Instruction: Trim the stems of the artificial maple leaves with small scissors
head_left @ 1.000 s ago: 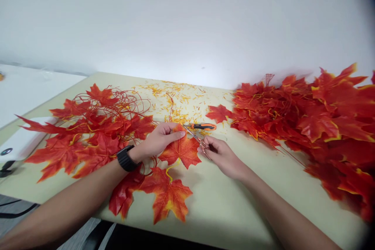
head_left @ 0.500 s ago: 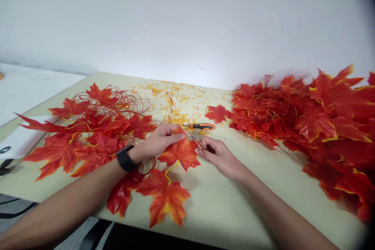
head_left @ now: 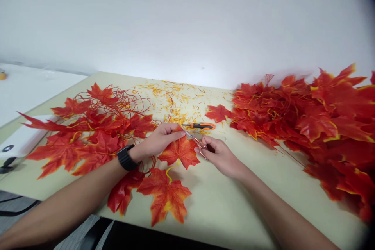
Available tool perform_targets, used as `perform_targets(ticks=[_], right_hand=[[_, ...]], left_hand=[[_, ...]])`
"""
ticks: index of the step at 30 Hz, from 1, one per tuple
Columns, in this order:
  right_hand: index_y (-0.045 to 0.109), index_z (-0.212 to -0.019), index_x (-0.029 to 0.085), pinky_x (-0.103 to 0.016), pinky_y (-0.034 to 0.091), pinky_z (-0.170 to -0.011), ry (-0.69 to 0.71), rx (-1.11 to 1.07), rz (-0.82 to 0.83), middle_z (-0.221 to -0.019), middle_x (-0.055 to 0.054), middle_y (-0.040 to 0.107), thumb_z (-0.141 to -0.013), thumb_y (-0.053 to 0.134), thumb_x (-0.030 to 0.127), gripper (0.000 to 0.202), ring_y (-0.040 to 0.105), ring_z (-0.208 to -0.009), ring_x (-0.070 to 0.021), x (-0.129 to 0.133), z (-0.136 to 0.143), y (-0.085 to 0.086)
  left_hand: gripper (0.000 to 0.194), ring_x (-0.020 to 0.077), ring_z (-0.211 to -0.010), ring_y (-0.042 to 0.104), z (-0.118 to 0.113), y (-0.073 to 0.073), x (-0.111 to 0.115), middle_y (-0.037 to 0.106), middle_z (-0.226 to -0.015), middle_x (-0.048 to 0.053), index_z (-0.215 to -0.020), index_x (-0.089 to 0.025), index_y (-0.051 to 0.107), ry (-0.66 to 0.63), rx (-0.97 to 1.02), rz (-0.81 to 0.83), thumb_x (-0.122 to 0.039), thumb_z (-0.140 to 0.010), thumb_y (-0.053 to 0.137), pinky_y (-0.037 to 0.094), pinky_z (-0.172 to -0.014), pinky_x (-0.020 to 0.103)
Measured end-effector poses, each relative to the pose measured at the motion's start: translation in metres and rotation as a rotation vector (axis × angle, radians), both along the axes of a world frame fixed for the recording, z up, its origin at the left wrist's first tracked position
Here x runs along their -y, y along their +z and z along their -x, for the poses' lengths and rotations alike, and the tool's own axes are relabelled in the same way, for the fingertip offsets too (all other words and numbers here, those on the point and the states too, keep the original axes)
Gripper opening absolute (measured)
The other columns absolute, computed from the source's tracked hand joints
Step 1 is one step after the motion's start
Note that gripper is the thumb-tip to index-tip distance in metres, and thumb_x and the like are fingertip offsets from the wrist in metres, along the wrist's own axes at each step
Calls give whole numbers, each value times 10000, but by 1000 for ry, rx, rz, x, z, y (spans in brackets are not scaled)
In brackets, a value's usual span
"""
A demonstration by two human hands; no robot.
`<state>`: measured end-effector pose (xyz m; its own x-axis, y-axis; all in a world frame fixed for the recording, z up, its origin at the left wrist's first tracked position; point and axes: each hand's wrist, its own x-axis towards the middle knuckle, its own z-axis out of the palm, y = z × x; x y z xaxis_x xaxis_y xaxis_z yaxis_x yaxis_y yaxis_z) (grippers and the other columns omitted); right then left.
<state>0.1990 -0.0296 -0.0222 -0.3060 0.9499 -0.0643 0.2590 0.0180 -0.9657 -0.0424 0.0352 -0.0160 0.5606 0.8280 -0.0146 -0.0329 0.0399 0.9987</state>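
Between thumb and fingers, my left hand (head_left: 161, 138) pinches a red-orange artificial maple leaf (head_left: 181, 151) near its top. My right hand (head_left: 221, 156) grips a pair of scissors (head_left: 201, 147) by the copper-coloured handles. The scissor blades point up and left to the leaf's upper edge, close to my left thumb; whether they touch it I cannot tell. Below hangs or lies another maple leaf (head_left: 166, 197) with a curled yellow stem. A screwdriver (head_left: 202, 126) with an orange and black handle lies just behind the scissors.
Yellow and orange clippings (head_left: 175, 97) are scattered over the table (head_left: 222, 211) towards the wall. A pile of red leaves (head_left: 272, 113) stands at the right. Leaves with tangled red cords (head_left: 129, 99) lie at the left, beside a white device (head_left: 26, 136).
Both hands stay almost where they were, still holding the leaf and the scissors. The view has shifted very slightly.
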Motion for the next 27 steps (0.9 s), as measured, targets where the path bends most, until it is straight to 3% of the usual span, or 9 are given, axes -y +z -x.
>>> perform_targets(ticks=[7,12,16,27], right_hand=[[380,-743,235,-295,328,-648,5,-4,-1,-691,49,429,-950,648,365,362,383,-679,-137,-1,1,0],[351,-755,242,-297,346,-654,17,-11,16,-720,40,437,-918,679,370,388,443,-709,-148,0,2,7],[333,-738,245,-288,297,-611,10,50,-25,-694,53,374,-907,693,394,424,351,-663,-132,2,3,12],[352,-745,240,-291,330,-632,25,12,-30,-706,51,399,-937,655,350,374,377,-676,-130,1,1,4]], left_hand=[[348,117,-680,649,-1,0,2,744,-827,39,-870,-148,757,-2,77,154,-481,-829,853,516,-669,239],[328,132,-712,664,-1,-3,2,753,-864,52,-915,-160,774,-16,60,129,-477,-856,834,527,-688,255],[304,122,-720,658,-1,-6,2,741,-863,41,-920,-164,768,-15,57,107,-461,-880,816,520,-676,238],[356,130,-725,671,-4,-1,5,748,-855,47,-916,-143,752,8,79,155,-472,-829,856,534,-694,240]])
